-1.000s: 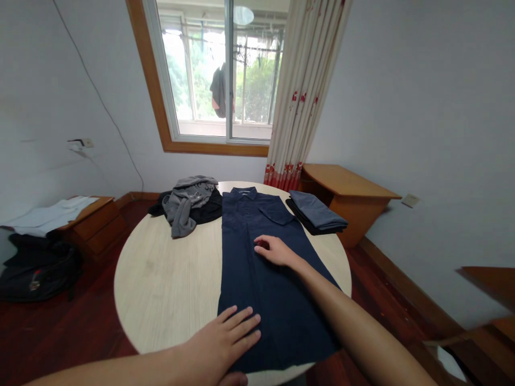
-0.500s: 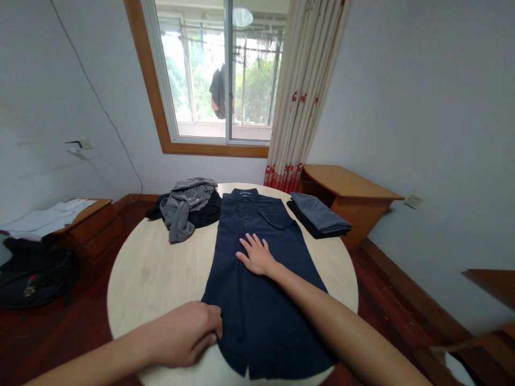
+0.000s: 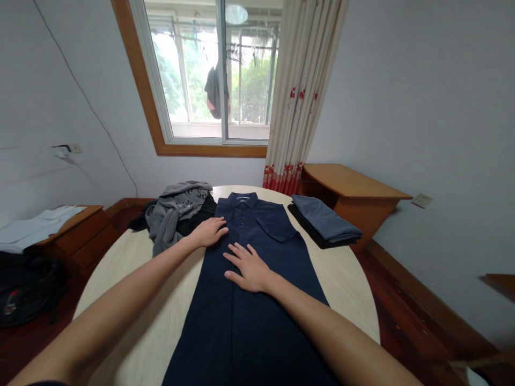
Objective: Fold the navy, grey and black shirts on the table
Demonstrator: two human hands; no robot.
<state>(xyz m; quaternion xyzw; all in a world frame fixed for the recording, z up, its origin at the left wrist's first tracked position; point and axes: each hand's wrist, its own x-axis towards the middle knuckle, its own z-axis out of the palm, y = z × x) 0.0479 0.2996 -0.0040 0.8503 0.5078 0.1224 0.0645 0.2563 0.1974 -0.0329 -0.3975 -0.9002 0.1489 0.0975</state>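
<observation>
A dark navy collared shirt point(image 3: 257, 332) lies front up along the round pale wooden table point(image 3: 140, 300), its collar toward the window and its lower end running out of view at the bottom. One sleeve is folded across the upper right of its front. My right hand point(image 3: 249, 269) rests flat on the middle of the shirt, fingers spread. Farther up, my left hand point(image 3: 209, 232) lies at the shirt's left edge below the shoulder, fingers stretched out. Neither hand grips anything.
A loose heap of grey and black clothes point(image 3: 173, 212) sits at the table's far left. Folded dark garments point(image 3: 324, 220) are stacked at the far right. Behind them stands a wooden desk point(image 3: 354, 182); a curtain point(image 3: 298, 107) hangs beside the window.
My left hand has let go of the shirt's lower left edge and moved up to its upper left side. My right hand stays flat on the shirt. The view has shifted slightly.
</observation>
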